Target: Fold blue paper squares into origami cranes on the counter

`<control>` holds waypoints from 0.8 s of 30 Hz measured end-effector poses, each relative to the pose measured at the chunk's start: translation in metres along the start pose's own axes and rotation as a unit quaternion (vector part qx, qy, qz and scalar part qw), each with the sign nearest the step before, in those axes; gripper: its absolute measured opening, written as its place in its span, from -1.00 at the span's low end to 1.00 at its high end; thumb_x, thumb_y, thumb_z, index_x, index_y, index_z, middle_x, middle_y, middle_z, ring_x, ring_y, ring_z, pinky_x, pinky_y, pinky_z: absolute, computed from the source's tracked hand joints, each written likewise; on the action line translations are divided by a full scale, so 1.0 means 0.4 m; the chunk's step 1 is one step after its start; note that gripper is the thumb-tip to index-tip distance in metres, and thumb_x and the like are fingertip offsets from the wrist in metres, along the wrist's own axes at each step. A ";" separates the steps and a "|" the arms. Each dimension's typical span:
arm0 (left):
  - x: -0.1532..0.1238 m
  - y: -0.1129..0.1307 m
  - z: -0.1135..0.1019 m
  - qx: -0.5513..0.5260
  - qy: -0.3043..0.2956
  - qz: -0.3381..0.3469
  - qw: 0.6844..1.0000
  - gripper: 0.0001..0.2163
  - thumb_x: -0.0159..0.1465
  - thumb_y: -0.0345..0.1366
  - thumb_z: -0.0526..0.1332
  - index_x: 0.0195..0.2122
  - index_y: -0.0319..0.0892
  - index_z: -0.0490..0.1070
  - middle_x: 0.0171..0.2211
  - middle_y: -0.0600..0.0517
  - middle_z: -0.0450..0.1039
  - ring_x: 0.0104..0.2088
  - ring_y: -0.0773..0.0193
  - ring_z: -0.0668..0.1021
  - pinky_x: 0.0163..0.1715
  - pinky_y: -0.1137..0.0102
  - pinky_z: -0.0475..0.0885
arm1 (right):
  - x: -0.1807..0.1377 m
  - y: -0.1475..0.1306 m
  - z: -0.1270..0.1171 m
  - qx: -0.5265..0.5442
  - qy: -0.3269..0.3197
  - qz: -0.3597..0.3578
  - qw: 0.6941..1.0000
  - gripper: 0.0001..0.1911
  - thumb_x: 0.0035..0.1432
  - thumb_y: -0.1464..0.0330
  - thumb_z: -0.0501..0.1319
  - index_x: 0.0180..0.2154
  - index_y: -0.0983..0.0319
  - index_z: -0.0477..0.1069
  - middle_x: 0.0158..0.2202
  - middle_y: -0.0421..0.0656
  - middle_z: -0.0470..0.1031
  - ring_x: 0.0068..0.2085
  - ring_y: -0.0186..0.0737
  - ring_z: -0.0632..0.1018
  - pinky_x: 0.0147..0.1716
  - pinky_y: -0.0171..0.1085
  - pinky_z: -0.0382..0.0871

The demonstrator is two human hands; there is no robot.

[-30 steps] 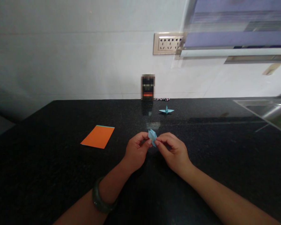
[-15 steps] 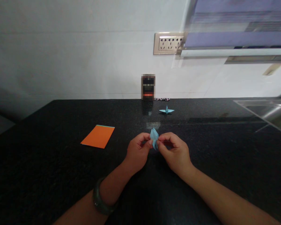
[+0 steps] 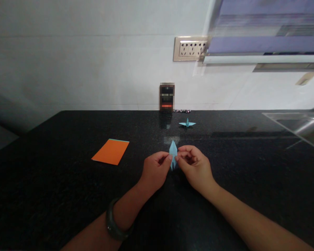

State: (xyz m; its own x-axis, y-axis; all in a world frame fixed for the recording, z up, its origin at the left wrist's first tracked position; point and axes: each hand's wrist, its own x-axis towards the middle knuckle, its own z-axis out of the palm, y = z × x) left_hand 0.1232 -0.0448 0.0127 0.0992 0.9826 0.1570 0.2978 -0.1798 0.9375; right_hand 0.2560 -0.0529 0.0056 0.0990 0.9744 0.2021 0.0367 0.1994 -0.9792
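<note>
- We hold a small blue fold between both hands, just above the black worktop, near the middle of it.
- Our left hand pinches the fold's left edge, thumb and forefinger closed on the paper, the other fingers curled in.
- Our right hand pinches the right edge the same way, fingertips tight on the paper; the two hands nearly touch.
- The fold stands upright, its narrow point up and away from us, its lower tip showing between the fingertips.
- We judge the step to be a late shaping one: the paper is already narrow and pointed.
- The next move, we judge, calls for a firm, even pinch on both sides and small, careful finger work, since the paper is thin and the flaps are tiny.
- A finished crane sits further off, to the right.
- An orange sheet lies flat to the left, well apart from the hands.
</note>
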 end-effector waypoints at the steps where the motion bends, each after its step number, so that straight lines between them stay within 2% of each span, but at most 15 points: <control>1: 0.000 -0.003 -0.001 0.009 -0.001 0.000 1.000 -0.81 0.14 -0.24 0.11 -0.46 -0.21 0.45 -0.58 0.08 0.42 -0.55 0.37 0.41 -0.57 0.49 0.26 | 0.003 -0.002 0.001 0.021 -0.003 0.016 1.000 -0.77 -0.10 0.41 0.25 -0.32 0.22 0.30 -0.48 -0.20 0.47 -0.49 -0.33 0.48 -0.49 -0.33 0.39; 6: 0.001 -0.014 -0.001 0.040 -0.005 -0.003 0.999 -0.79 0.15 -0.21 0.10 -0.50 -0.21 0.41 -0.60 0.08 0.38 -0.57 0.36 0.39 -0.58 0.48 0.24 | 0.013 -0.004 0.002 0.049 -0.033 0.100 0.993 -0.81 -0.16 0.35 0.28 -0.43 0.28 0.36 -0.60 -0.23 0.42 -0.58 -0.38 0.42 -0.57 -0.36 0.32; 12: 0.001 -0.015 -0.002 0.041 -0.019 -0.013 0.999 -0.79 0.16 -0.22 0.09 -0.49 -0.20 0.43 -0.60 0.07 0.39 -0.56 0.34 0.40 -0.58 0.48 0.25 | 0.011 -0.011 -0.005 0.001 -0.041 0.115 0.992 -0.83 -0.14 0.30 0.28 -0.54 0.29 0.41 -0.65 -0.24 0.40 -0.61 -0.41 0.37 -0.61 -0.38 0.25; 19: 0.006 -0.012 0.006 -0.130 -0.061 -0.064 0.988 -0.80 0.13 -0.22 0.14 -0.53 -0.24 0.36 -0.64 0.10 0.34 -0.60 0.40 0.38 -0.57 0.49 0.29 | 0.015 -0.007 -0.009 0.164 -0.087 0.196 0.963 -0.76 -0.20 0.24 0.33 -0.54 0.29 0.42 -0.61 -0.24 0.42 -0.59 -0.40 0.42 -0.51 -0.33 0.36; 24: 0.008 -0.017 0.013 -0.166 -0.093 -0.075 0.979 -0.82 0.08 -0.21 0.20 -0.46 -0.25 0.39 -0.57 0.07 0.41 -0.54 0.37 0.44 -0.51 0.47 0.32 | 0.022 0.002 -0.019 0.091 -0.034 0.158 0.983 -0.83 -0.22 0.30 0.34 -0.55 0.28 0.47 -0.62 -0.23 0.44 -0.59 -0.41 0.40 -0.58 -0.38 0.30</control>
State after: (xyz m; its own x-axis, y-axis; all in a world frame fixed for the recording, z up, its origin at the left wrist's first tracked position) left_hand 0.1265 -0.0406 0.0052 0.2584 0.9658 -0.0215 0.0014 0.0218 0.9998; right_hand 0.2645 -0.0451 0.0066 0.0104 0.9941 -0.1076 -0.1636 -0.1044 -0.9810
